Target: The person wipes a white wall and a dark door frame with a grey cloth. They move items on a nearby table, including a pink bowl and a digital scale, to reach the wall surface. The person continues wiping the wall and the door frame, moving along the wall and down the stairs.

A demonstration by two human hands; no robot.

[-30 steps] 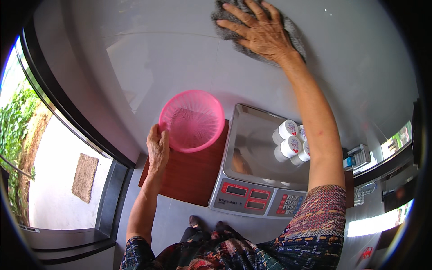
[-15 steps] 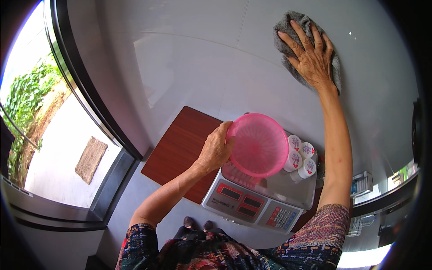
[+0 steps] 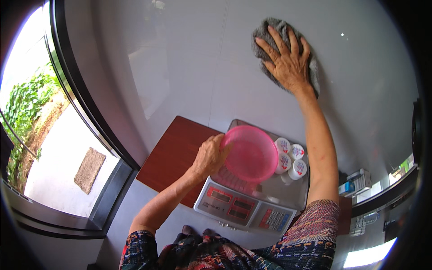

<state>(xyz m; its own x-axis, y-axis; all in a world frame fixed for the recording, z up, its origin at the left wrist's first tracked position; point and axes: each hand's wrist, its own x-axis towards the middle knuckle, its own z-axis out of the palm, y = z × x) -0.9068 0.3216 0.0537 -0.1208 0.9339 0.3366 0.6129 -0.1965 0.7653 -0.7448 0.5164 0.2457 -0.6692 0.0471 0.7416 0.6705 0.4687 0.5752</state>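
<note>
Your left hand (image 3: 209, 156) has the pink plastic basket (image 3: 250, 155) by its left rim: fingers wrapped over the edge and closed on it, thumb side toward the inside. The mouth of the basket faces up at you. It sits over the left part of the steel pan (image 3: 270, 185) of the electronic scale (image 3: 245, 211); from this angle I can't tell if its base touches the pan.

Your right hand (image 3: 288, 65) is well forward, arm stretched out past the scale, palm down on the grey cloth (image 3: 262, 32). Fingers spread wide, lying flat on it, not curled around anything. Cloth is bunched, its edges showing past your fingertips and along both sides of the hand, against the glossy grey wall (image 3: 180, 67).

Four white lidded tubs (image 3: 297, 169) stand grouped on the right side of the pan, just beside the basket, printed lids up. Scale's display panel and keypad face your body. It stands on the reddish-brown wooden desk (image 3: 171, 148), which sticks out to the left of it.

Far left: doorway, with a brown doormat (image 3: 90, 170) on the pale ground outside and green foliage (image 3: 31, 103) beyond. Your shoes (image 3: 188, 230) show below the desk's near edge.
</note>
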